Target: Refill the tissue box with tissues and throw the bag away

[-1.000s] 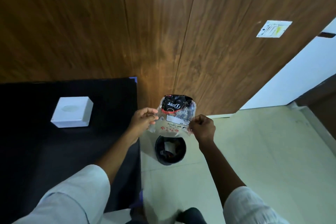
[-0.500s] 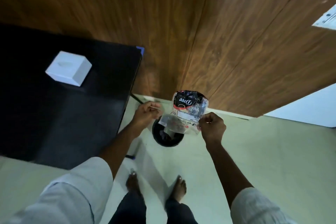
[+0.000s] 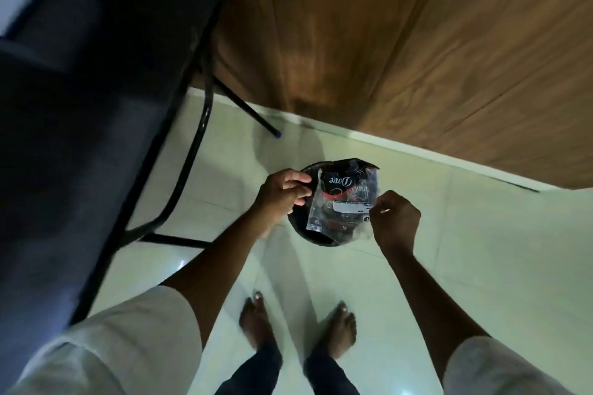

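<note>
Nearest the camera, two white sleeves (image 3: 122, 340) and two bare feet (image 3: 256, 321) stand on pale floor tiles (image 3: 481, 266). Beyond them, the left hand (image 3: 282, 192) pinches the left edge of an empty plastic tissue bag (image 3: 345, 199) between thumb and curled fingers. The right hand (image 3: 396, 221) is closed on the bag's right edge. The bag hangs flat between both hands, directly over a round black bin (image 3: 316, 236) on the floor. A black table (image 3: 80, 106) occupies the left side. A wood-panelled wall (image 3: 401, 42) stands furthest back.
</note>
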